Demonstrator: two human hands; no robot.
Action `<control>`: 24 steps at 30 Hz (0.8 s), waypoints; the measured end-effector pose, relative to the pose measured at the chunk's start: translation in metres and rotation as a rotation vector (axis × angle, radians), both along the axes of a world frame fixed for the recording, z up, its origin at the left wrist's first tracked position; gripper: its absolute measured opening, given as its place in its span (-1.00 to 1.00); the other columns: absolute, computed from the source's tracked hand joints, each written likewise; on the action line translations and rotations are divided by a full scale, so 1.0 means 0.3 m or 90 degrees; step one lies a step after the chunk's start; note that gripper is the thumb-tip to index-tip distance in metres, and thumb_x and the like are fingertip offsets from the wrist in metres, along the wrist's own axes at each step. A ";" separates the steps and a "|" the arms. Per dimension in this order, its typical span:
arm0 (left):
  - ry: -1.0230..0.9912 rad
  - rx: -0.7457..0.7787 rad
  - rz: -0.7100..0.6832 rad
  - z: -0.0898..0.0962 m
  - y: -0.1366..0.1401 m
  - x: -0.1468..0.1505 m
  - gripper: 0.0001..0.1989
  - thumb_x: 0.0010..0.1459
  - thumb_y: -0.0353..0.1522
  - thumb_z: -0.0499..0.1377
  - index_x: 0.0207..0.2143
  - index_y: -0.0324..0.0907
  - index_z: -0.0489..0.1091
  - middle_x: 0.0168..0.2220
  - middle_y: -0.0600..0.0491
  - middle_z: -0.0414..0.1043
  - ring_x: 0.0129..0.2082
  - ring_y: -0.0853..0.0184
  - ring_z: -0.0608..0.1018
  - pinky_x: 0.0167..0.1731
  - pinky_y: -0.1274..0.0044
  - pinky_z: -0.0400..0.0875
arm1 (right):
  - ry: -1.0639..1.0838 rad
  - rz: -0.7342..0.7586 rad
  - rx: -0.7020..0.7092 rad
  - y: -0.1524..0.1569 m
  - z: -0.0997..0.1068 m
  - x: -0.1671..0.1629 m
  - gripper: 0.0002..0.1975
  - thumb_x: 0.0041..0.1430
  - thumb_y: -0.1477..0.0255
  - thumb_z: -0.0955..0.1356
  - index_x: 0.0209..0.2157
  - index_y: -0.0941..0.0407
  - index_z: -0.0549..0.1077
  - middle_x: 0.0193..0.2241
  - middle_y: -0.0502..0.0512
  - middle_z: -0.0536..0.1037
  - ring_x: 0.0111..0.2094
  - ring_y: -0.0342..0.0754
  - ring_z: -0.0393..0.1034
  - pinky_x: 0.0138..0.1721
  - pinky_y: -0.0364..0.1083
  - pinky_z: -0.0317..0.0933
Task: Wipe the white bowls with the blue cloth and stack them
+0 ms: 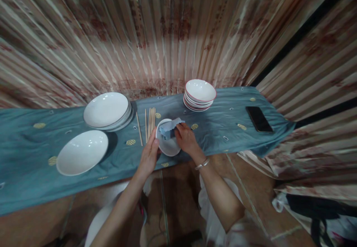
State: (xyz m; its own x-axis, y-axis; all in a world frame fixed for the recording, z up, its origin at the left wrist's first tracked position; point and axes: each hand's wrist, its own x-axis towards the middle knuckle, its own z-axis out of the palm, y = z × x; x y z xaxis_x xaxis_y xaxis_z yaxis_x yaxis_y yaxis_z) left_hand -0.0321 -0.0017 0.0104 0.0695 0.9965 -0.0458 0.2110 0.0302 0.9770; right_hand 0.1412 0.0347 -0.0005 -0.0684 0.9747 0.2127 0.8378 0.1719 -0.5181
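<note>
1. Bowl (168, 143) sits tilted at the table's (25, 172) near edge, approx centre of view, held between your two hands; blue cloth (170, 127) is pressed into its upper inside at 12 o'clock of the bowl.
2. Progress, judging by layout: you're mid-wipe on this one. Single plate (82, 152) lies alone at 9 o'clock of the bowl, stack of plates (107, 111) at 10 o'clock, stack of red-rimmed bowls (199, 94) at 1 o'clock. Can't tell which stacks are wiped already, so what's left is unclear.
3. Left hand (149, 154): at 8 o'clock of the bowl, fingers curled round the left rim, steadying it w/ a firm hold.
4. Right hand (186, 139): at 3 o'clock of the bowl, fingers closed on the cloth, pushing it into the bowl; wrist w/ a bracelet (202, 164).
5. Chopsticks (149, 122) lie just beyond the bowl at 11 o'clock, untouched. Phone (259, 118) is well apart at 3 o'clock.
</note>
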 end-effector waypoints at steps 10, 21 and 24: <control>-0.092 -0.078 0.020 0.013 -0.004 0.013 -0.15 0.12 0.12 0.11 0.36 -0.06 0.10 0.42 -0.02 -0.02 0.17 -0.02 0.41 -0.41 0.51 0.58 | -0.144 0.023 -0.066 -0.098 0.013 0.053 -0.71 0.31 0.58 0.20 -0.04 0.23 0.46 -0.08 0.29 0.53 -0.03 0.07 0.40 0.07 -0.01 0.25; -0.110 -0.082 0.029 0.015 -0.003 0.018 -0.18 0.12 0.11 0.12 0.35 -0.02 0.13 0.41 -0.01 0.04 0.19 -0.02 0.40 -0.34 0.44 0.60 | 0.013 0.121 -0.137 -0.182 0.016 0.113 -0.69 0.19 0.54 0.35 -0.03 0.12 0.54 -0.01 0.19 0.53 0.05 0.04 0.40 0.14 -0.01 0.22; -0.095 -0.072 0.037 0.009 -0.003 0.017 -0.20 0.13 0.10 0.10 0.34 -0.05 0.15 0.38 -0.03 0.11 0.19 -0.01 0.40 -0.18 0.35 0.58 | 0.104 0.174 -0.157 -0.189 0.022 0.110 -0.72 0.15 0.56 0.37 -0.10 0.09 0.57 -0.07 0.13 0.55 -0.05 -0.01 0.46 0.06 -0.03 0.26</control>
